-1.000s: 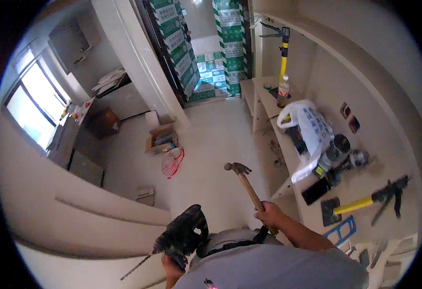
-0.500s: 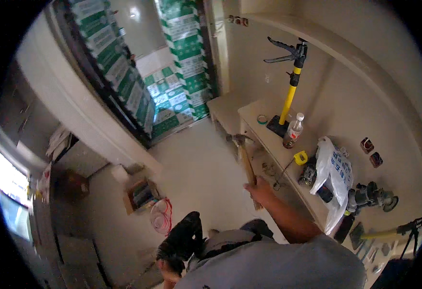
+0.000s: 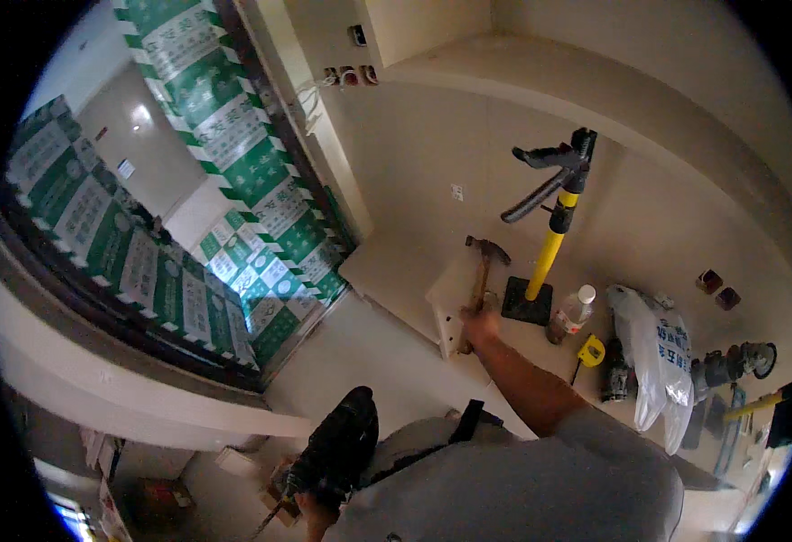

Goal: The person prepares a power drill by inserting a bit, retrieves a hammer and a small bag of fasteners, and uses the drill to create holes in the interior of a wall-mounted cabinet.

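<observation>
The right hand, fingers wrapped around a claw hammer, shifts from over the floor to just left of the yellow support pole, bringing the tool to the shelf. The left hand grips a power drill well left of the pole.

A beige wall rises above pale, seemingly smooth floor.

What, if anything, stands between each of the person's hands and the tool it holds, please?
Nothing visible does: the right hand grips the hammer by its handle, and the left hand holds the black drill directly.
</observation>
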### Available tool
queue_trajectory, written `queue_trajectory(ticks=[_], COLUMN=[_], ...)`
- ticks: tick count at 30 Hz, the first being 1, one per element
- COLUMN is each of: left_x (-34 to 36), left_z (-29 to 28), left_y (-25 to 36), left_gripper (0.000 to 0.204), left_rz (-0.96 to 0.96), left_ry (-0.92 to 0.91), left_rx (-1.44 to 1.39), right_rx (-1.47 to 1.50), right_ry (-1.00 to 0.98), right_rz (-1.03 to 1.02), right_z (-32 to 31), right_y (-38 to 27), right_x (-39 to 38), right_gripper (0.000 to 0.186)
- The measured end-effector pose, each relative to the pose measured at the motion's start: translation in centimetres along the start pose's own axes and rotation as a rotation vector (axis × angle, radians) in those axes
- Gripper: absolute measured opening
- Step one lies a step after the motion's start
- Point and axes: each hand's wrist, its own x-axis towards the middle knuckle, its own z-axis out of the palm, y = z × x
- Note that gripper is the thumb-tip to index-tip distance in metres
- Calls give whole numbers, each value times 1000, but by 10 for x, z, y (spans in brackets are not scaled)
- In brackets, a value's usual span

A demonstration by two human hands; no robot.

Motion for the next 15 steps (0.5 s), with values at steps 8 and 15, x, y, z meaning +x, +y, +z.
queue_trajectory(ticks=[8, 15], left_x=[173, 350], left_z=[14, 74], left_y=[65, 145], left_gripper=[39, 37], left_rz=[-28, -60], left_ry=[-207, -600], left_rx=[136, 322], right_rx=[-559, -1081], right_ry=[172, 9], right_rz=[-84, -108], right_z=[31, 39], right_y=[-27, -51], right_x=[39, 51], right_gripper=[57, 52])
